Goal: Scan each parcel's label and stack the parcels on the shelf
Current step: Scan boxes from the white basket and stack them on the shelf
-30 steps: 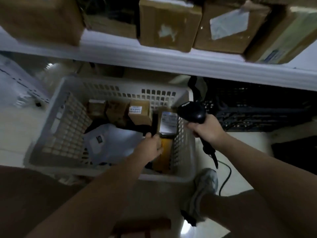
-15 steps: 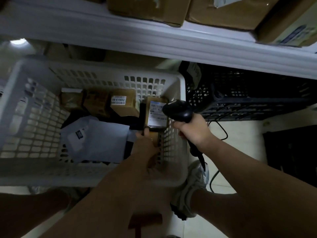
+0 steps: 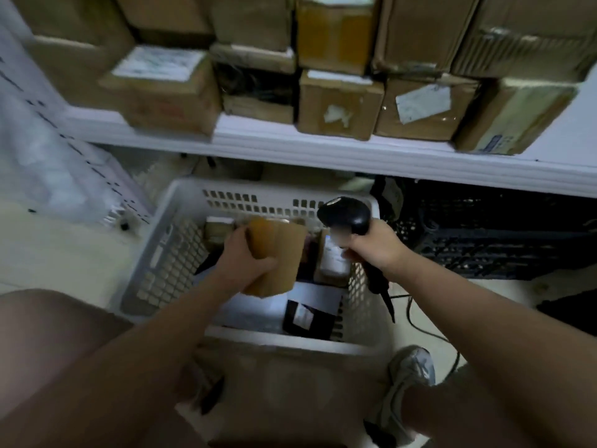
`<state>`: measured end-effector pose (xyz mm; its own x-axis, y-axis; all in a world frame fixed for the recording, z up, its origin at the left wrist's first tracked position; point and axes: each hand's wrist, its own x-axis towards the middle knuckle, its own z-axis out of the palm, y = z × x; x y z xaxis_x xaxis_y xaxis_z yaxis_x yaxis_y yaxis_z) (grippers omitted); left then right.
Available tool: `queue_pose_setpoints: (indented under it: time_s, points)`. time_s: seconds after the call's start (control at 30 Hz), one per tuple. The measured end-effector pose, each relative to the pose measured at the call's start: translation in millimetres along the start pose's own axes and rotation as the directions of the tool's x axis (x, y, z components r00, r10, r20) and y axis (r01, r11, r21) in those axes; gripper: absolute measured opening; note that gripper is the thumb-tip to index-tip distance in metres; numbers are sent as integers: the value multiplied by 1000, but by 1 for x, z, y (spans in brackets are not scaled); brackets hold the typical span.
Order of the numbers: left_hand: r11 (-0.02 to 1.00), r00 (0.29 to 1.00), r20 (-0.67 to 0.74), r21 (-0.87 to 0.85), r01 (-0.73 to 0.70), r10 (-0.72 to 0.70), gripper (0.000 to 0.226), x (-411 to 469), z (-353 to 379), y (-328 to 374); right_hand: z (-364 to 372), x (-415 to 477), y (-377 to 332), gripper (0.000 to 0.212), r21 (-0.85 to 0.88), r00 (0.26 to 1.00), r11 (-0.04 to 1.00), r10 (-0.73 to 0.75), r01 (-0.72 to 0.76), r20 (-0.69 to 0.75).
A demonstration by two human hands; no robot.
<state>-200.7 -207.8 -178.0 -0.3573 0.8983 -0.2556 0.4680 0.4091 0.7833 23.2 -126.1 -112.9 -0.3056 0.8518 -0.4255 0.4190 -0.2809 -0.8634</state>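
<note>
In the middle of the frame, over the white basket (image 3: 258,195), the person's left hand (image 3: 245,263) has fingers and thumb wrapped round a plain brown parcel (image 3: 277,253), held just above the other stuff in there. The right hand (image 3: 378,244), just right of it, is curled tight on the grip of a black scanner (image 3: 345,215). A labelled parcel (image 3: 332,260) stands by the basket's right wall. The shelf (image 3: 323,150) across the top is packed with cardboard boxes (image 3: 339,105). A black crate (image 3: 500,240) sits under it at right, with a grey shoe (image 3: 410,373) at lower right.
</note>
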Motion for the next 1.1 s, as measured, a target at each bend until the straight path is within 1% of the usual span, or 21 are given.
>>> queue_pose_setpoints:
  time_s: [0.07, 0.1, 0.17, 0.23, 0.37, 0.43, 0.5, 0.57, 0.6, 0.63, 0.67, 0.7, 0.73, 0.77, 0.8, 0.83, 0.87, 0.9, 1.0, 1.07, 1.1]
  points:
    - [985, 986, -35, 72, -159, 162, 86, -11, -22, 18, 5, -16, -27, 11, 90, 998, 994, -61, 58, 33]
    - [948, 951, -81, 145, -285, 298, 83, -17, -31, 30, 5, -22, -39, 16, 112, 996, 990, -85, 81, 38]
    - [777, 812, -113, 393, -493, 572, 76, -25, -47, 47, 2, -33, -60, 21, 118, 994, 988, -106, 100, 39]
    - [586, 673, -88, 583, -563, 735, 77, -29, -59, 54, -4, -43, -72, 23, 153, 994, 984, -99, 92, 38]
    - [361, 472, -30, 687, -631, 881, 84, -38, -65, 58, -3, -54, -76, 40, 309, 996, 951, -48, 21, 80]
    - [299, 417, 12, 678, -672, 909, 80, -43, -61, 55, 7, -56, -77, 43, 339, 995, 941, -32, -2, 96]
    - [236, 362, 38, 694, -680, 932, 67, -43, -55, 52, 18, -55, -76, 38, 353, 997, 935, -40, 13, 72]
    - [164, 314, 82, 713, -681, 946, 57, -40, -51, 52, 25, -53, -74, 25, 377, 998, 924, -64, 57, 5]
    - [148, 315, 111, 706, -692, 942, 56, -38, -50, 51, 26, -52, -73, 19, 390, 997, 917, -74, 80, -32]
    - [176, 354, 126, 687, -705, 927, 58, -37, -49, 50, 27, -50, -70, 18, 382, 993, 917, -96, 113, -63]
    - [268, 443, 113, 656, -705, 889, 63, -36, -48, 51, 26, -47, -67, 19, 357, 987, 921, -130, 157, -99]
    - [423, 570, 63, 605, -675, 819, 70, -33, -46, 50, 24, -44, -64, 19, 307, 975, 928, -176, 210, -135]
    - [618, 714, -10, 509, -599, 700, 74, -31, -46, 50, 23, -44, -62, 20, 258, 964, 933, -217, 252, -156]
    - [811, 837, -87, 319, -490, 540, 76, -29, -47, 50, 20, -42, -59, 22, 218, 953, 932, -258, 288, -158]
    - [934, 925, -125, 39, -356, 358, 76, -29, -51, 54, 17, -40, -57, 21, 203, 947, 927, -292, 315, -133]
    - [949, 974, -87, -224, -222, 208, 78, -25, -55, 57, 14, -39, -55, 17, 190, 940, 921, -331, 341, -83]
    - [922, 992, 2, -369, -116, 126, 80, -23, -61, 60, 11, -38, -54, 16, 167, 934, 920, -358, 355, -17]
    - [924, 986, 107, -375, -78, 127, 84, -22, -66, 62, 7, -37, -53, 19, 120, 927, 923, -372, 364, 51]
    - [976, 883, 425, -169, -139, 199, 85, -24, -70, 63, 1, -32, -49, 38, -23, 917, 929, -359, 369, 176]
    - [988, 808, 570, -112, -103, 149, 75, -27, -67, 63, 0, -30, -46, 50, -41, 917, 938, -326, 344, 230]
    - [992, 788, 603, -112, -65, 119, 67, -28, -65, 63, 1, -28, -44, 55, -41, 917, 941, -316, 335, 243]
